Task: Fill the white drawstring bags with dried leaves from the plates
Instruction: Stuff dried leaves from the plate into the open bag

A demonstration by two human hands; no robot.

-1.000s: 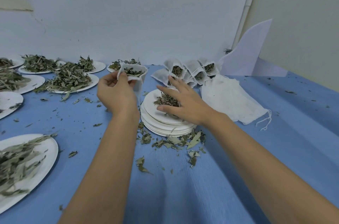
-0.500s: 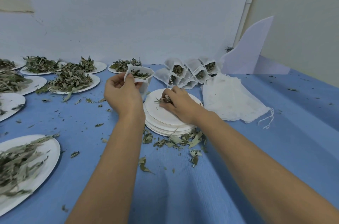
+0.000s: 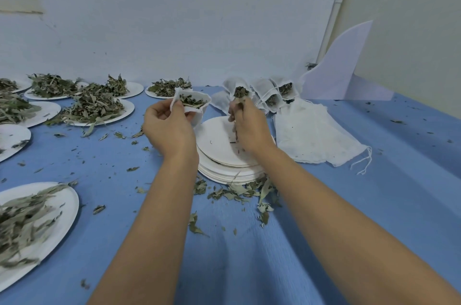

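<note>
My left hand (image 3: 167, 127) holds a white drawstring bag (image 3: 193, 101) with its mouth open; dried leaves show inside. My right hand (image 3: 249, 125) is raised above a stack of white plates (image 3: 219, 145), its fingers curled round a pinch of dried leaves, with crumbs falling from it. The top plate is almost bare. Several filled white bags (image 3: 264, 93) lean together behind the stack. A pile of flat white bags (image 3: 311, 135) lies to the right.
Plates heaped with dried leaves (image 3: 97, 107) stand at the back left, and another plate (image 3: 32, 219) sits at the near left. Loose leaves (image 3: 239, 192) litter the blue cloth (image 3: 374, 204) in front of the stack. A white board (image 3: 341, 67) leans at the back right by the wall.
My right hand closed on the leaves on the top plate and lifted them towards the bag. My left hand shifted slightly right with the bag.
</note>
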